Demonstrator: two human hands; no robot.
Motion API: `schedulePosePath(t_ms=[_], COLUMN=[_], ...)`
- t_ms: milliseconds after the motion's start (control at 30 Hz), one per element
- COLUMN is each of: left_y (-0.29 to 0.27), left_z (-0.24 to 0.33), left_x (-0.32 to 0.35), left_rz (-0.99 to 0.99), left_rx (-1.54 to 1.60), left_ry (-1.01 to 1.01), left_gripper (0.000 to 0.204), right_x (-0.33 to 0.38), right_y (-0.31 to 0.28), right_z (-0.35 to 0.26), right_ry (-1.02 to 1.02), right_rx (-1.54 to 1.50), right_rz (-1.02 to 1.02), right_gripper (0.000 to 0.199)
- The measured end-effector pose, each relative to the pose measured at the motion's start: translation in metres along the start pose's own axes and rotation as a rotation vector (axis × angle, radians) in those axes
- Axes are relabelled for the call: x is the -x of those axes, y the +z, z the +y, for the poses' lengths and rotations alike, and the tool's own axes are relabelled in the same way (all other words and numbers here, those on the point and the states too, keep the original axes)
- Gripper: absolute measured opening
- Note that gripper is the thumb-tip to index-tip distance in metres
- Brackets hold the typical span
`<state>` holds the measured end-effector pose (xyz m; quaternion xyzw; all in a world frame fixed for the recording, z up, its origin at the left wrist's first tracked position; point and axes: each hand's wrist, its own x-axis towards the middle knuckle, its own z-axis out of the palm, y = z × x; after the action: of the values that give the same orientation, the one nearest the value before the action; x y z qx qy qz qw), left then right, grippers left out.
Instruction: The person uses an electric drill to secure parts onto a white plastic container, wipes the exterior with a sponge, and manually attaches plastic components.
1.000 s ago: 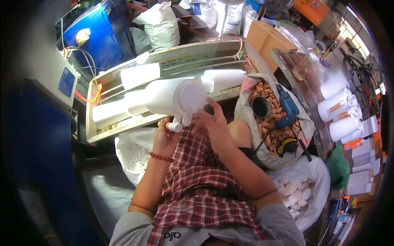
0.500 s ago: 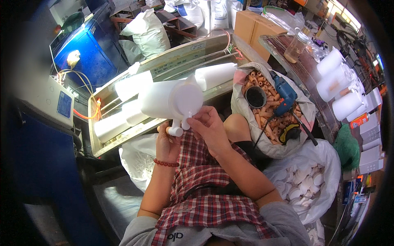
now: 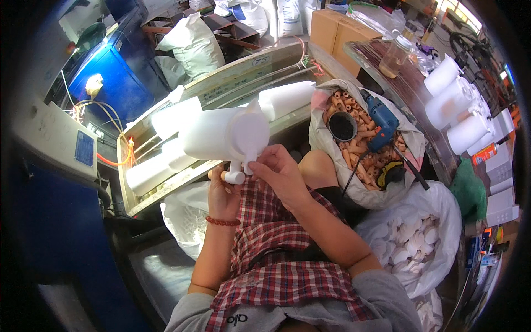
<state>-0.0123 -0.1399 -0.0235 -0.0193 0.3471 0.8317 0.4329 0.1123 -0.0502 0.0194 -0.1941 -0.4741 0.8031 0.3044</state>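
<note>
A white plastic jug (image 3: 206, 133) lies on its side in front of me, its round flat end (image 3: 248, 133) facing me. Below that end, a white knobbed stub with a tan tubular piece (image 3: 232, 177) sticks out. My left hand (image 3: 223, 196), with a beaded bracelet at the wrist, is closed around the handle part by the tan piece. With thumb and fingers, my right hand (image 3: 277, 170) pinches a small white tab (image 3: 250, 165) at the lower edge of the round end. What lies under the fingers is hidden.
Behind the jug, a long wooden trough (image 3: 221, 83) holds more white cylinders (image 3: 286, 100). At right stands a sack of tan tubular pieces (image 3: 359, 145) with a blue drill (image 3: 382, 123) on it. Nearer is a bag of white discs (image 3: 412, 240). White jugs (image 3: 467, 133) line the right-hand bench.
The whole view has shifted slightly. Both hands keep nearly the same hold on the jug, and the right fingers have moved only a little at the tab.
</note>
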Motion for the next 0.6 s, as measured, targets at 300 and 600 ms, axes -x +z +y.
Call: schedulePosePath(t_ms=[300, 600], left_y=[-0.009, -0.012], left_z=[-0.001, -0.003], left_x=[-0.003, -0.008], left_rz=[0.004, -0.019], left_rx=[0.009, 0.053], left_ry=[-0.030, 0.002], left_gripper=[0.013, 0.015], right_x=[0.002, 0.009], right_y=[-0.005, -0.001], right_z=[-0.006, -0.008], right_ry=[0.015, 0.115], right_rx=[-0.062, -0.145], right_rz=[-0.007, 0.042], right_gripper=[0.015, 0.016])
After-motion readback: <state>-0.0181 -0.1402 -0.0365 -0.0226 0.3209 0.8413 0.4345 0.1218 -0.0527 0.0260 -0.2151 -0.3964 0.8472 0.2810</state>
